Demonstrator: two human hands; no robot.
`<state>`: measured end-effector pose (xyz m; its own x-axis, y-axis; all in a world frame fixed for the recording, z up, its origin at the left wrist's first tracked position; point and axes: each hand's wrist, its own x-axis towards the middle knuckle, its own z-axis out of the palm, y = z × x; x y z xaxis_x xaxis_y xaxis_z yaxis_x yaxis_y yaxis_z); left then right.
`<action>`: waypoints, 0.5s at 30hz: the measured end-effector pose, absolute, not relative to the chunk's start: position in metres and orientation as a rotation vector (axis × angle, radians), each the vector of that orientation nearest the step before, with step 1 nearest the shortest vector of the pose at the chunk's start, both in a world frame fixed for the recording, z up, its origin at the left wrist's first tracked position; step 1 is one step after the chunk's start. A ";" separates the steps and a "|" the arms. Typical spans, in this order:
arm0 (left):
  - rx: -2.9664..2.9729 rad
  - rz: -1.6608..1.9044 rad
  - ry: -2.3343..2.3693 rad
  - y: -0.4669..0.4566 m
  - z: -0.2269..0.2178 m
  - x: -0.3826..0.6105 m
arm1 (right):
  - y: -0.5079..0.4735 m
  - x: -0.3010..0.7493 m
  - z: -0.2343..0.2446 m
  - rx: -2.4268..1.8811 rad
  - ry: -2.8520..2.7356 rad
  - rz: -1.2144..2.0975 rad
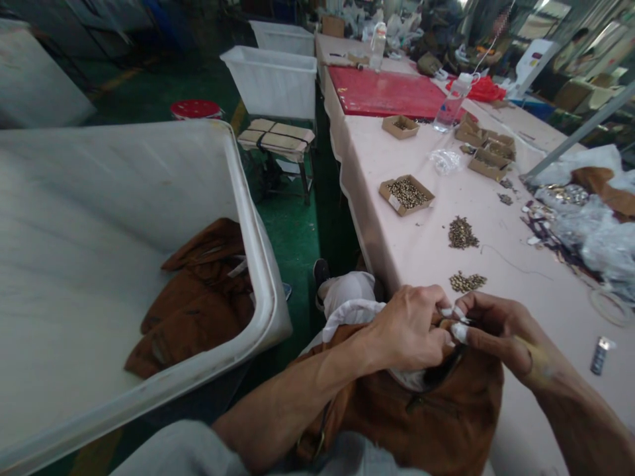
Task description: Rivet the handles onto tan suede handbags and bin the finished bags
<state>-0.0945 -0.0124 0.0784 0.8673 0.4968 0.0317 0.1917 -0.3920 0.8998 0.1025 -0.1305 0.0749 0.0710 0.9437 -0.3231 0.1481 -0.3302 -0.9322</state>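
A brown cloth item [431, 423] with a white lining and zips lies across my lap, against the table's edge. At its upper edge my left hand [411, 327] is closed, with fingers and thumb pinching the cloth. Facing it, my right hand [501, 330] pinches the same edge, white wrapping showing on its thumb and fingertips. Whether a small part sits between the fingertips is hidden. Just beyond the hands, a small pile of brass-coloured metal pieces [467, 282] rests on the table, with a larger pile [462, 233] behind it.
A large white bin [262, 291] at my left holds brown cloth items [198, 311]. The pale-covered table [362, 165] bears a cardboard tray of metal pieces [407, 195], a water bottle [452, 102], a red board [387, 92] and plastic bags [610, 244]. A stool [275, 139] stands beyond the bin.
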 end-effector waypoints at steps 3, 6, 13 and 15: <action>2.009 0.389 0.504 -0.013 0.085 -0.098 | -0.130 0.104 0.071 -1.467 -1.031 1.419; 2.032 0.377 0.480 -0.013 0.089 -0.100 | -0.129 0.104 0.067 -1.377 -0.961 1.468; 2.019 0.345 0.446 -0.012 0.094 -0.101 | -0.129 0.100 0.069 -1.353 -0.876 1.480; 2.027 0.335 0.439 -0.012 0.096 -0.101 | -0.129 0.099 0.069 -1.334 -0.866 1.494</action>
